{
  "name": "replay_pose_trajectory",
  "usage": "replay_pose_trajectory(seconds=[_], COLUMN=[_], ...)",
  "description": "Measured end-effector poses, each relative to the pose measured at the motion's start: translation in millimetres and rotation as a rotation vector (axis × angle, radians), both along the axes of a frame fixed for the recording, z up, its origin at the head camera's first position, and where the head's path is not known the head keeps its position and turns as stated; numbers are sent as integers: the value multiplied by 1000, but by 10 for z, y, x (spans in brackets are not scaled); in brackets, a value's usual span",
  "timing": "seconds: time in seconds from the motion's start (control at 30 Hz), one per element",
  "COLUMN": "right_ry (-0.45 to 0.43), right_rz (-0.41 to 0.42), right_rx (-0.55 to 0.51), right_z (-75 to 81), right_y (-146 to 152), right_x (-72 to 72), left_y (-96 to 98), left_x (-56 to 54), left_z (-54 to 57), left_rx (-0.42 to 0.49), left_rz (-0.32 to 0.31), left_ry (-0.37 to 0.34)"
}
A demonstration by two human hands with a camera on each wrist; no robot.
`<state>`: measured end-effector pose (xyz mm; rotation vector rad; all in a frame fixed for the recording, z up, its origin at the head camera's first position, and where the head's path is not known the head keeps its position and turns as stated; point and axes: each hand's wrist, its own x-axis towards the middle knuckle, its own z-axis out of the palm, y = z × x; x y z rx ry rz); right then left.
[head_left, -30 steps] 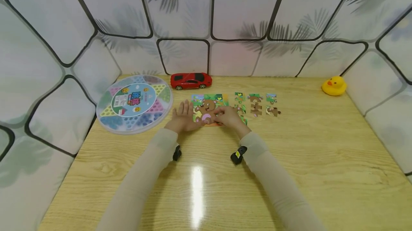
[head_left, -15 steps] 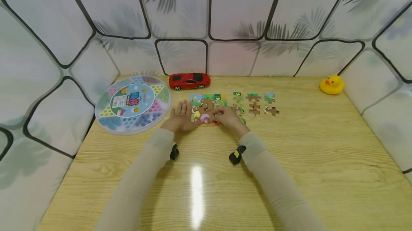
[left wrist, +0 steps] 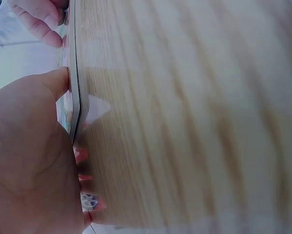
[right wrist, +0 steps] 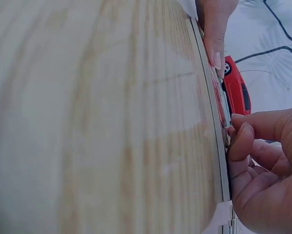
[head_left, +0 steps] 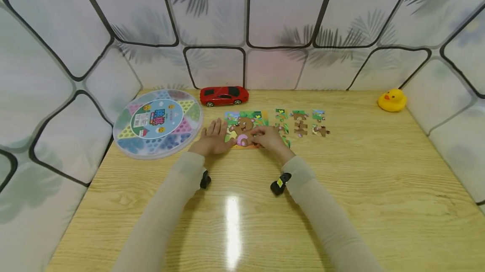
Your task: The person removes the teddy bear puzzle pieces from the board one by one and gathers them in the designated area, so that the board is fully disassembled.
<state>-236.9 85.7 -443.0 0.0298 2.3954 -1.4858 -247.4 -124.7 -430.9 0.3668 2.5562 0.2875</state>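
Observation:
A bear jigsaw puzzle (head_left: 242, 124) lies flat on the table, its lower right part hidden under my right hand. My left hand (head_left: 213, 138) rests at its left side with fingers straight. In the left wrist view that thumb (left wrist: 59, 80) touches the puzzle's near edge. Over the right part of the picture, my right hand (head_left: 270, 138) has thumb and forefinger together. The right wrist view shows them pinching a small puzzle piece (right wrist: 230, 130), mostly covered by the fingertips. Several loose puzzle pieces (head_left: 301, 128) lie in rows to the right, some partly behind the right hand.
A round Chinese checkers board (head_left: 157, 124) lies left of my left hand. Behind the puzzle stands a red toy car (head_left: 224, 96). A yellow rubber duck (head_left: 392, 100) sits at the far right, near the patterned wall (head_left: 276, 68). The wooden table (head_left: 379, 179) extends toward me.
The left thumb has drawn back slightly to the left, off the bear's belly. My right hand stays almost still at the same place. The loose pieces have not moved.

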Motion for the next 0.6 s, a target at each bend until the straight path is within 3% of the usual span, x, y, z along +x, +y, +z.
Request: replay_pose_trajectory(seconds=[0.6], right_ry=[49], right_rz=[-5], right_rx=[-5], right_z=[-6], right_y=[4], right_x=[19], left_y=[7], left_x=[11], left_z=[-12], left_rx=[2], left_rz=[8], left_ry=[0])
